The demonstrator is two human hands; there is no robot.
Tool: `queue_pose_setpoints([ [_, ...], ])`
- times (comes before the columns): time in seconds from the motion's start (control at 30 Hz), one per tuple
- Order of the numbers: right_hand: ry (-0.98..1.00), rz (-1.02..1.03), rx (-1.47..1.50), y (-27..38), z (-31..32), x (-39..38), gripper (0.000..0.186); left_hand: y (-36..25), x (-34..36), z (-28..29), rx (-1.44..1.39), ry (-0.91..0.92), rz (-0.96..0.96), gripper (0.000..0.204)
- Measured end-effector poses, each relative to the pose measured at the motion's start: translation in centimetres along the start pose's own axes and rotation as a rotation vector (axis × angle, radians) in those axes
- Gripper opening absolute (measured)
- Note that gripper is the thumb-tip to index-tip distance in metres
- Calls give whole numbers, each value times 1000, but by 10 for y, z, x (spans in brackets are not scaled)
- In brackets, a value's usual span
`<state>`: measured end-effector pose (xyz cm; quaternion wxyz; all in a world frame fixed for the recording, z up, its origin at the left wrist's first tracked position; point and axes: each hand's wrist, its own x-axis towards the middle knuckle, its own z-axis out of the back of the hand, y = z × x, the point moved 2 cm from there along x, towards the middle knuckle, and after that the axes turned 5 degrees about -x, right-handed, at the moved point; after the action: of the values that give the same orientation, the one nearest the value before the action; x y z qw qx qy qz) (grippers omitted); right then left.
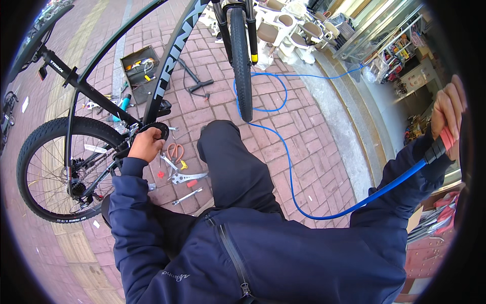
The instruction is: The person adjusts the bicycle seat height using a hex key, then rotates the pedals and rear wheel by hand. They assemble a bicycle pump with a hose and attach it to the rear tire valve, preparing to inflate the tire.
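A black bicycle (169, 66) stands at the left. My left hand (147, 144) is at its crankset (163, 130), fingers closed; what they pinch is hidden behind them. A small silver tool end (173, 128) shows just beyond the fingertips. My right hand (447, 112) is raised at the far right, wrapped round the red and black end of a blue air hose (377, 196). From there the hose sags in front of my chest and loops over the paving past the front wheel (241, 66). The rear wheel (71, 169) is to the left of my left arm.
Orange-handled scissors (175, 152), a flat multi-wrench (188, 177) and a spanner (187, 196) lie on the brick paving. Beyond the frame are an open toolbox (142, 73) and a black floor pump (194, 81). Stacked white chairs (283, 30) and a stone step (349, 116) border the right.
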<state>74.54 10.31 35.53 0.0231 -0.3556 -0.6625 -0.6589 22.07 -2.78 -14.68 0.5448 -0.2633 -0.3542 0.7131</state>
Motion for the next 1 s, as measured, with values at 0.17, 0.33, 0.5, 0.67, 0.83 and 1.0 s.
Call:
queue_pose_setpoints([
  [0.17,18,-81,-728,-109,-55,51,44,-3,-10,4,23,-26,-46,32],
  [0.33,338,-286,-1014,-240,-88,96,34,-8,-17,9,-30,-21,-22,34],
  [0.5,479,-385,-858,-372,-90,104,26,-24,-13,18,-820,-3,-4,54],
  [0.67,469,-375,-1094,-485,-72,95,35,-35,-19,41,-1313,-65,-275,70],
  [0.83,265,-390,-1195,-562,-6,48,26,-24,-11,38,-1148,-166,33,37],
  [1.0,128,-734,-1334,-614,89,-57,24,-22,-5,22,-934,-172,230,28],
])
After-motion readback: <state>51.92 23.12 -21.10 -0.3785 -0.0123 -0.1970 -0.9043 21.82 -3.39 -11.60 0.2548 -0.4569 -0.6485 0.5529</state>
